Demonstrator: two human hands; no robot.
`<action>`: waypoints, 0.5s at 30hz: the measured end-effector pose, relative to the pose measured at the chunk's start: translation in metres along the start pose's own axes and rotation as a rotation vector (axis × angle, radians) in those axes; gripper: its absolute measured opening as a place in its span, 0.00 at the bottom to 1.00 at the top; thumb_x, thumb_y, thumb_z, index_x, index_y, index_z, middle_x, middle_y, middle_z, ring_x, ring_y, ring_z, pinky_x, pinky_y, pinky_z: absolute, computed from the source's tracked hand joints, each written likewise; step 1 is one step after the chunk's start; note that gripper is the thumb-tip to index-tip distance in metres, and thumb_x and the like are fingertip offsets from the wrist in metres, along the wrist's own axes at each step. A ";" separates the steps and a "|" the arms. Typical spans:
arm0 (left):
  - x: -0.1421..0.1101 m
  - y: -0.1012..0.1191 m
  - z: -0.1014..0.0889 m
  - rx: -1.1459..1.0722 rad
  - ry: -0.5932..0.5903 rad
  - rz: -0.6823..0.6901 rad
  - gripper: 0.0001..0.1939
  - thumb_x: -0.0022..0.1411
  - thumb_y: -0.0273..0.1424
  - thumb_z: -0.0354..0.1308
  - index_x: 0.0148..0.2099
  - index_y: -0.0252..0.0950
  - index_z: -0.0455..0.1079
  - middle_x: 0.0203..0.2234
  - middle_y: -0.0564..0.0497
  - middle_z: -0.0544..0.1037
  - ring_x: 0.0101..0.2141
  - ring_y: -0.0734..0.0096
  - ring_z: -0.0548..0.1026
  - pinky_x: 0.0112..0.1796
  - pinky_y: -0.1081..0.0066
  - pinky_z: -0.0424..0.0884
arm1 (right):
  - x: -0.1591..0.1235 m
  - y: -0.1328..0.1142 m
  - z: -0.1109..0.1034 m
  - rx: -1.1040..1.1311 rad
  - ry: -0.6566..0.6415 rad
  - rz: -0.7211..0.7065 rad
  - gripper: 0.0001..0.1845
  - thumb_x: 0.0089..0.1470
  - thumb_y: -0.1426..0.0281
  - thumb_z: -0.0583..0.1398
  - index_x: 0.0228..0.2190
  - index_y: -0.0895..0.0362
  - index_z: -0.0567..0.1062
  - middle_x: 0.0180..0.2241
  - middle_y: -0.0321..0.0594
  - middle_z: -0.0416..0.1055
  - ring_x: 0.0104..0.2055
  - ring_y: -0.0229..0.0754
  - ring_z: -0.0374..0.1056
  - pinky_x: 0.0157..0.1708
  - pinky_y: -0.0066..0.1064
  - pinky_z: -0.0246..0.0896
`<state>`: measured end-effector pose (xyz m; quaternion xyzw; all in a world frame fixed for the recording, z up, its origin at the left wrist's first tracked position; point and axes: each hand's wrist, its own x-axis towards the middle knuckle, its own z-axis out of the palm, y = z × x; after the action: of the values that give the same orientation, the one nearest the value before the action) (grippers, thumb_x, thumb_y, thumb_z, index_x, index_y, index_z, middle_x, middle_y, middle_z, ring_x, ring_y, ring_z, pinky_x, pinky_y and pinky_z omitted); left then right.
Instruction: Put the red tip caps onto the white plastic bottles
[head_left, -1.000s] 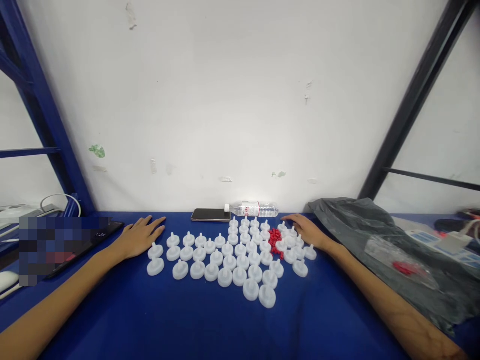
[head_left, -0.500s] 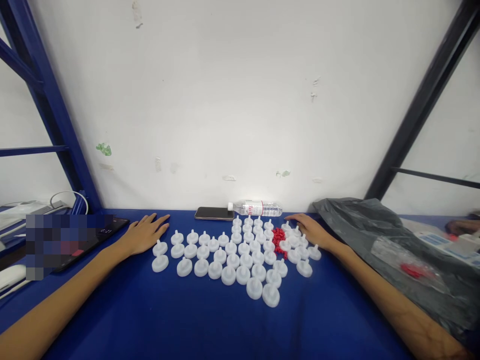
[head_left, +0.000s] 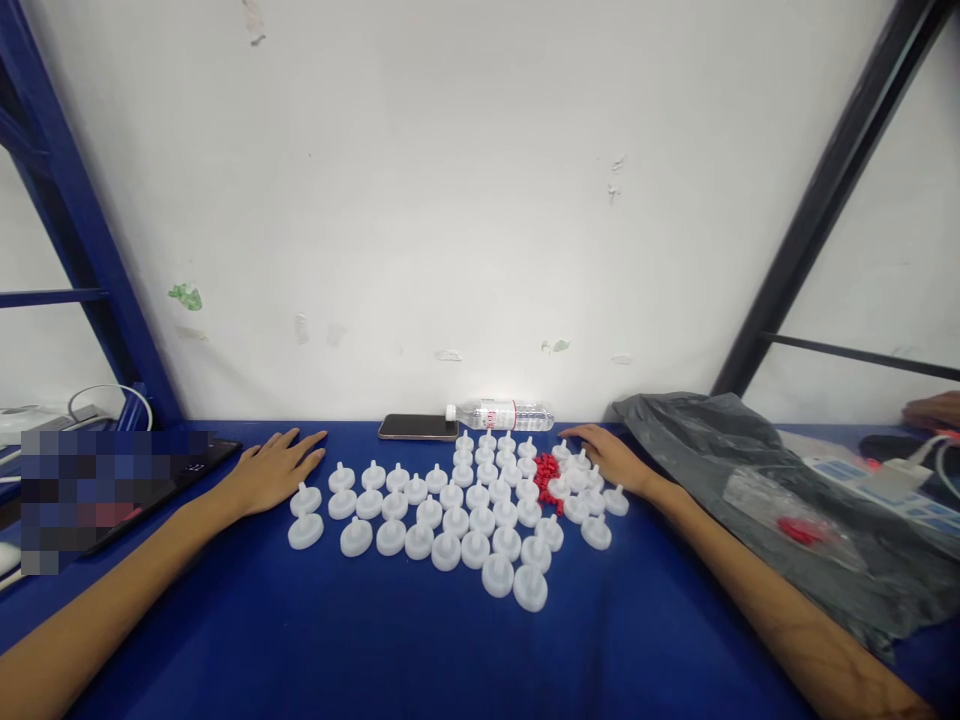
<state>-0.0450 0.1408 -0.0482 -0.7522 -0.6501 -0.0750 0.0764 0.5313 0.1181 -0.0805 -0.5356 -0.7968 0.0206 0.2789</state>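
Note:
Several white round plastic caps [head_left: 450,512], each with a small stub on top, stand in rows on the blue table [head_left: 390,640]. A small heap of red pieces [head_left: 547,470] lies among them toward the right. My left hand [head_left: 274,468] rests flat and open on the table, just left of the caps. On the right edge of the group lies my right hand [head_left: 611,458], fingers stretched out and open, touching the nearest caps. Neither hand holds anything.
A phone [head_left: 418,427] and a lying water bottle [head_left: 501,414] sit at the wall behind the caps. A grey plastic bag [head_left: 757,480] with a clear pouch of red pieces [head_left: 799,528] covers the right side. A dark tablet [head_left: 172,470] lies at left. Another person's hand [head_left: 934,408] shows far right.
Only the camera view has shifted slightly. Both hands rest where they were.

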 end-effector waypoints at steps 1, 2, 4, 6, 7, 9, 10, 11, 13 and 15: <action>0.000 0.000 0.000 0.000 -0.001 0.002 0.20 0.68 0.36 0.59 0.59 0.36 0.67 0.55 0.43 0.73 0.50 0.57 0.75 0.48 0.52 0.75 | 0.000 -0.001 -0.001 -0.001 -0.003 0.000 0.26 0.56 0.80 0.50 0.51 0.54 0.76 0.51 0.45 0.74 0.55 0.49 0.69 0.60 0.46 0.60; -0.001 0.000 0.000 0.000 -0.007 0.004 0.21 0.68 0.36 0.60 0.60 0.36 0.67 0.56 0.43 0.72 0.51 0.56 0.75 0.49 0.51 0.74 | 0.000 -0.002 -0.001 -0.001 -0.007 0.000 0.26 0.56 0.80 0.50 0.51 0.54 0.76 0.51 0.45 0.74 0.55 0.49 0.69 0.60 0.45 0.60; -0.001 -0.001 0.001 0.000 -0.033 0.008 0.23 0.69 0.37 0.58 0.63 0.37 0.65 0.60 0.42 0.70 0.56 0.52 0.72 0.54 0.46 0.70 | 0.000 -0.003 -0.002 -0.003 -0.011 -0.001 0.26 0.56 0.80 0.50 0.50 0.54 0.76 0.51 0.45 0.74 0.55 0.49 0.68 0.60 0.45 0.60; -0.001 -0.002 0.002 -0.001 -0.073 0.009 0.25 0.73 0.39 0.50 0.68 0.39 0.59 0.64 0.39 0.65 0.63 0.47 0.64 0.59 0.42 0.61 | 0.000 -0.004 -0.003 -0.004 -0.013 -0.004 0.25 0.56 0.80 0.50 0.50 0.54 0.76 0.51 0.45 0.74 0.55 0.49 0.68 0.59 0.45 0.60; -0.001 -0.003 0.003 -0.002 -0.094 0.008 0.26 0.75 0.40 0.45 0.70 0.40 0.56 0.66 0.38 0.63 0.65 0.45 0.60 0.60 0.41 0.58 | 0.000 -0.005 -0.003 -0.004 -0.013 -0.005 0.25 0.56 0.80 0.50 0.50 0.54 0.76 0.51 0.45 0.74 0.55 0.49 0.68 0.59 0.45 0.60; 0.000 -0.004 0.004 -0.004 -0.127 0.001 0.27 0.75 0.40 0.37 0.72 0.40 0.51 0.68 0.36 0.60 0.68 0.43 0.53 0.61 0.40 0.53 | 0.000 -0.005 -0.003 -0.003 -0.013 -0.006 0.25 0.56 0.80 0.50 0.50 0.53 0.76 0.51 0.44 0.74 0.55 0.50 0.68 0.59 0.46 0.61; 0.001 -0.005 0.005 -0.005 -0.137 -0.002 0.28 0.75 0.41 0.36 0.72 0.40 0.51 0.68 0.36 0.59 0.69 0.43 0.52 0.61 0.40 0.53 | 0.000 -0.005 -0.004 -0.002 -0.012 -0.005 0.25 0.56 0.80 0.50 0.50 0.52 0.76 0.51 0.44 0.74 0.55 0.50 0.68 0.59 0.46 0.61; 0.001 -0.005 0.005 -0.007 -0.144 -0.004 0.29 0.75 0.41 0.35 0.73 0.40 0.50 0.69 0.36 0.59 0.69 0.42 0.51 0.61 0.41 0.52 | 0.000 -0.005 -0.004 -0.002 -0.012 -0.004 0.25 0.56 0.80 0.50 0.50 0.52 0.76 0.51 0.43 0.74 0.55 0.50 0.68 0.59 0.47 0.61; 0.001 -0.006 0.006 -0.012 -0.147 -0.004 0.30 0.74 0.42 0.35 0.73 0.40 0.50 0.68 0.36 0.59 0.69 0.42 0.51 0.61 0.41 0.51 | -0.001 -0.005 -0.004 -0.003 -0.012 -0.003 0.25 0.56 0.80 0.50 0.50 0.52 0.76 0.51 0.44 0.74 0.55 0.50 0.68 0.59 0.47 0.61; 0.001 -0.006 0.006 -0.022 -0.136 -0.002 0.30 0.73 0.42 0.35 0.72 0.41 0.52 0.68 0.38 0.61 0.69 0.43 0.52 0.61 0.42 0.51 | -0.001 -0.005 -0.004 -0.006 -0.013 -0.002 0.25 0.57 0.80 0.50 0.50 0.53 0.76 0.51 0.45 0.74 0.56 0.51 0.68 0.59 0.48 0.61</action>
<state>-0.0503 0.1438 -0.0535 -0.7558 -0.6537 -0.0311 0.0237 0.5288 0.1143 -0.0756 -0.5357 -0.7992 0.0214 0.2718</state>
